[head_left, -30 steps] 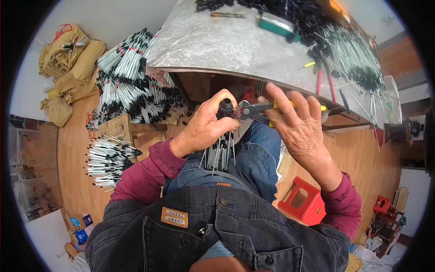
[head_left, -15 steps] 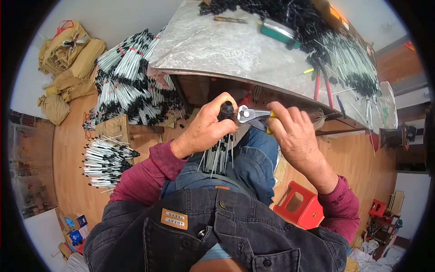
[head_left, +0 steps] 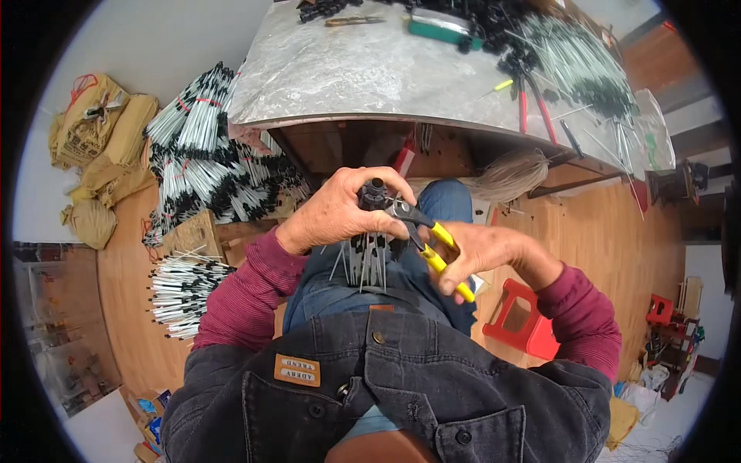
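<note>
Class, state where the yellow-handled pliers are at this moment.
In the head view, the yellow-handled pliers sit centre frame, gripped by the right hand, jaws beside the left hand over the lap.

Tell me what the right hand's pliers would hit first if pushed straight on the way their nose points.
Most likely the black piece pinched in the left hand: the yellow-handled pliers in the right hand point up-left, nose right at it. Whether they already touch is unclear.

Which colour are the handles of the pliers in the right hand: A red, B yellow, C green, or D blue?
B: the right hand grips pliers with yellow handles, their nose at the black part held in the left hand.
</note>
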Demonstrator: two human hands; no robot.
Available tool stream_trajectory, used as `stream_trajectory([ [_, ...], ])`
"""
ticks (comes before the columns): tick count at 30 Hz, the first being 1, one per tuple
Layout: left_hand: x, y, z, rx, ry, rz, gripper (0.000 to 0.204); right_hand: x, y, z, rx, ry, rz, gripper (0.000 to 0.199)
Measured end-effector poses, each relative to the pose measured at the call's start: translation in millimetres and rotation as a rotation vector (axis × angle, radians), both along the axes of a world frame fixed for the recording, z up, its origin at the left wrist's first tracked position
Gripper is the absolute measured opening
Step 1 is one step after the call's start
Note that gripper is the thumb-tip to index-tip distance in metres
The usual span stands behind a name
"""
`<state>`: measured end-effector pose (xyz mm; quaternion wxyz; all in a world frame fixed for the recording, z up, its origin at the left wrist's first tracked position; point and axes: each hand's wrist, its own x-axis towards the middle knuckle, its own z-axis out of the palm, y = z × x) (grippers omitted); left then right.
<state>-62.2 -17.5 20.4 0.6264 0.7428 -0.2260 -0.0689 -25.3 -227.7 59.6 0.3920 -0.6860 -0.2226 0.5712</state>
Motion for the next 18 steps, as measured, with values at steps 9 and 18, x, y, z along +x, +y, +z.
stream_trajectory([
  [9, -3.8, -18.7, 0.6, -0.009, 0.097, 0.190, 0.034, -2.1, -15.7, -2.8, 0.189, -0.580, -0.095, 0.034],
  [18, -2.1, -20.0, -4.4, -0.063, 0.016, 0.021, 0.037, -2.3, -24.5, -15.6, 0.065, 0.585, 0.012, 0.027],
])
